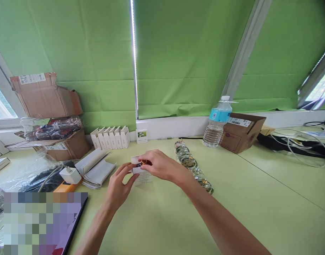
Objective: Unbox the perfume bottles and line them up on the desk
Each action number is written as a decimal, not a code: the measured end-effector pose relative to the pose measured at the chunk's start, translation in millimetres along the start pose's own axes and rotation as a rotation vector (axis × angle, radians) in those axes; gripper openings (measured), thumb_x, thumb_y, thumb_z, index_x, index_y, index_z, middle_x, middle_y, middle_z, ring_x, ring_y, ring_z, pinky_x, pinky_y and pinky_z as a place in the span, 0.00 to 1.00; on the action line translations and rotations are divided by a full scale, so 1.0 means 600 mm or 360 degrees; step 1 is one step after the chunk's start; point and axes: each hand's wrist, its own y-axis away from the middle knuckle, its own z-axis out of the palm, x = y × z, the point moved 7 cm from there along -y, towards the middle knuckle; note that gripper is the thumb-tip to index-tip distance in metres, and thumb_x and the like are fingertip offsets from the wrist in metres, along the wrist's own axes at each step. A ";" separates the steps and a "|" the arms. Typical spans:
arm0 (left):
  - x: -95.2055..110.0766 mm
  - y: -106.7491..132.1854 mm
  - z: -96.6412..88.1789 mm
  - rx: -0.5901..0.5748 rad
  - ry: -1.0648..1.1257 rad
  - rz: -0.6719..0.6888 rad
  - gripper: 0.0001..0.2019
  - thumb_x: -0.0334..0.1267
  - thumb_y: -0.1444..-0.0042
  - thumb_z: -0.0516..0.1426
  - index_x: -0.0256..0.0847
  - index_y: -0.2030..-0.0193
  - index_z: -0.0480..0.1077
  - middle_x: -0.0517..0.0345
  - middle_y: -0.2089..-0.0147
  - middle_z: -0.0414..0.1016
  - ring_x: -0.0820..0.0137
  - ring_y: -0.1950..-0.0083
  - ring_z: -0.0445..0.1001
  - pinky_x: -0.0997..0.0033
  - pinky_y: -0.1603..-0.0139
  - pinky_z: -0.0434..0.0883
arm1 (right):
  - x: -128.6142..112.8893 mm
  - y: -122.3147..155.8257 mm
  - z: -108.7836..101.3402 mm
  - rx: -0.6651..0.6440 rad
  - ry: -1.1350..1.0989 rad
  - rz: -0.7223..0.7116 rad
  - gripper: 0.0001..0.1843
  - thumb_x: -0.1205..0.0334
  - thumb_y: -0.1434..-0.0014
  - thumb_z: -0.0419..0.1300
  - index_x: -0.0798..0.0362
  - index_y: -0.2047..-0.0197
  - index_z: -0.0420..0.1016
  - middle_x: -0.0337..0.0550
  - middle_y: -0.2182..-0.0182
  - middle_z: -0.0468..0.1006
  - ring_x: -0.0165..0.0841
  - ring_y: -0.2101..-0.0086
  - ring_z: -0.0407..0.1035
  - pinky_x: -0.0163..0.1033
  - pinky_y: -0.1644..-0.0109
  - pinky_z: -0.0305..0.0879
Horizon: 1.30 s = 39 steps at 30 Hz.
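A small white carton stands on the pale green table with its top flaps up. My left hand grips the carton's left side with curled fingers. My right hand is pinched on a small gold-capped item at the carton's open top. Just right of my right wrist lies a row of clear glass bottles with gold caps. A stack of flat unfolded cartons rests to the left of my hands.
A row of folded white boxes and one printed box stand by the wall. A water bottle and cardboard boxes sit at the back. Cables, a white charger and a dark tablet lie around.
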 end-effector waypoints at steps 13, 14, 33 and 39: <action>0.010 0.000 -0.003 0.0009 -0.0088 0.0059 0.11 0.39 0.40 0.55 0.50 0.52 0.73 0.54 0.49 0.73 0.65 0.48 0.72 0.65 0.51 0.73 | 0.000 0.004 0.002 -0.0077 -0.0012 0.0098 0.07 0.64 0.40 0.54 0.53 0.63 0.73 0.40 0.70 0.74 0.28 0.74 0.62 0.34 0.70 0.51; 0.011 0.000 -0.003 0.0006 -0.0087 0.0064 0.10 0.39 0.40 0.55 0.50 0.53 0.73 0.54 0.49 0.73 0.65 0.48 0.72 0.66 0.51 0.72 | -0.001 0.004 0.004 -0.0098 0.0009 0.0079 0.08 0.64 0.40 0.53 0.53 0.64 0.74 0.40 0.71 0.74 0.28 0.74 0.61 0.34 0.71 0.51; 0.018 -0.003 -0.001 -0.0053 -0.0060 0.0087 0.09 0.35 0.39 0.54 0.49 0.54 0.73 0.55 0.51 0.73 0.67 0.51 0.72 0.69 0.53 0.70 | -0.012 0.002 0.036 -0.0198 0.0551 0.0162 0.12 0.54 0.43 0.56 0.53 0.72 0.73 0.47 0.74 0.74 0.36 0.73 0.67 0.36 0.75 0.50; 0.024 -0.002 0.000 -0.0071 -0.0046 0.0089 0.07 0.37 0.39 0.55 0.48 0.56 0.73 0.56 0.50 0.72 0.68 0.51 0.72 0.70 0.53 0.69 | -0.001 0.004 0.026 -0.0192 0.0313 0.0121 0.08 0.61 0.44 0.55 0.52 0.71 0.73 0.41 0.76 0.73 0.30 0.78 0.62 0.34 0.75 0.49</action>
